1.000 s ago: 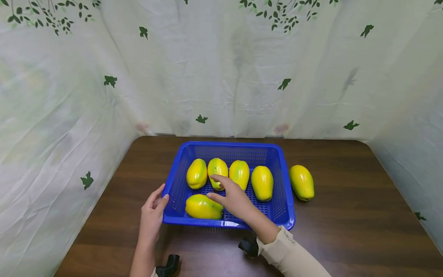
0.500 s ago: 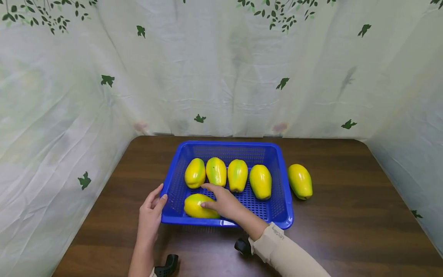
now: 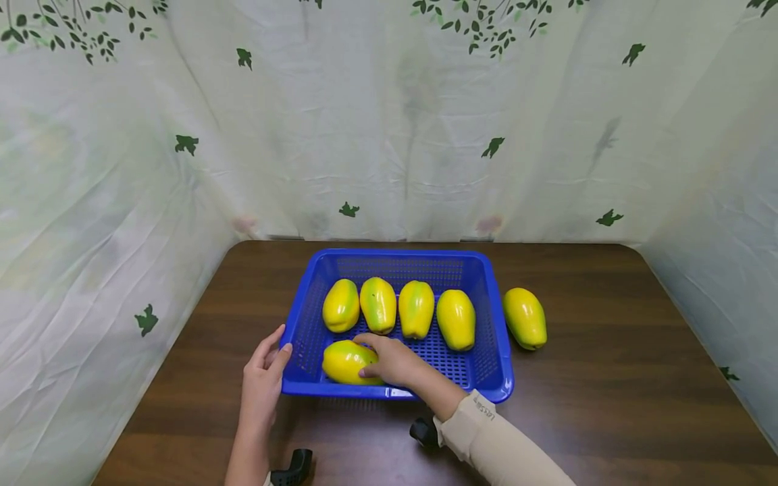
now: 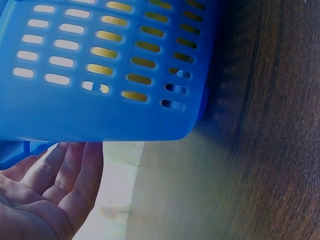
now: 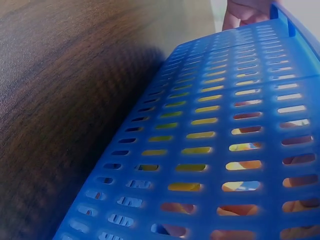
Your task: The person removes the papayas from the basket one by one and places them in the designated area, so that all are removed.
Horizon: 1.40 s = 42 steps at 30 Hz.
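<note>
Beige sleeve [image 3: 504,439] foremost, the right hand [image 3: 392,362] has fingers and thumb clamped on a yellow fruit [image 3: 343,362] lying sideways at the near side of a blue basket [image 3: 322,389]. The left hand [image 3: 263,374] grips the basket's left rim. Another fruit [image 3: 525,318] sits on the worktop [image 3: 608,378], right of the basket; four fruits [image 3: 416,309] line up inside.

right sleeve [image 3: 507,439]: beige | cuff lettering [image 3: 485,408]: dark | wrist pieces [image 3: 294,467]: black

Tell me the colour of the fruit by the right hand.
Yellow: the fruit shows best in the head view.
</note>
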Motion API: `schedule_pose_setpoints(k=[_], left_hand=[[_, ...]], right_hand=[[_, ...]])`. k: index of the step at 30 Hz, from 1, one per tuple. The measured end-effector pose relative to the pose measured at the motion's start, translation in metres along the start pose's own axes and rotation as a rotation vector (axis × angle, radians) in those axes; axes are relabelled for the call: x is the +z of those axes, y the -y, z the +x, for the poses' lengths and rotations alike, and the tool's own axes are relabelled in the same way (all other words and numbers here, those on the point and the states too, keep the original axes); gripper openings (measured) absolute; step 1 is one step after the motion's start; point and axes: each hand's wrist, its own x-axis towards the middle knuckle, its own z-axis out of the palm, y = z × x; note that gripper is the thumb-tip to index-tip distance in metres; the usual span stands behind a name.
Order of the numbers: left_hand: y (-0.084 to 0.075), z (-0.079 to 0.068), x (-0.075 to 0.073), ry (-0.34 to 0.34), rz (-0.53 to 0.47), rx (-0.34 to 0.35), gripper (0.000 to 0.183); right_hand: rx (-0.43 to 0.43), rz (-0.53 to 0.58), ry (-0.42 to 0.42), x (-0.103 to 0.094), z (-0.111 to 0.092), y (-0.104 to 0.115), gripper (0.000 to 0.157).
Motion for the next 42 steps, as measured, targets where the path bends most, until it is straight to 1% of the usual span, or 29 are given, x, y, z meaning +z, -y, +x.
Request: schedule_pose_setpoints(k=[8,14,19,25,29,36,40,42], left_hand=[[0.001,0.0,0.0,-0.008,-0.006,-0.005,0.042],[0.0,0.0,0.0,-0.009,-0.016,-0.005,0.042],[0.0,0.001,0.0,-0.006,-0.005,-0.007,0.043],[0.001,0.002,0.001,-0.015,-0.024,-0.007,0.042],[0.001,0.002,0.001,-0.016,-0.046,0.0,0.04],[0.0,0.001,0.002,-0.017,-0.044,-0.006,0.042],[0.0,0.002,0.002,-0.024,-0.055,-0.011,0.041],[0.0,0.002,0.002,-0.024,-0.058,-0.012,0.041]], right_hand=[[0.004,-0.051,-0.007,0.002,0.001,-0.001,0.05],[-0.021,-0.038,-0.047,-0.001,0.0,0.0,0.051],[-0.054,0.011,-0.095,-0.006,-0.002,0.0,0.051],[-0.051,0.131,-0.122,-0.012,-0.007,-0.002,0.051],[-0.046,0.188,-0.15,-0.017,-0.012,-0.004,0.051],[-0.061,0.232,-0.219,-0.026,-0.023,-0.01,0.052],[-0.062,0.247,-0.254,-0.035,-0.032,-0.013,0.052],[-0.067,0.261,-0.284,-0.04,-0.036,-0.015,0.052]])
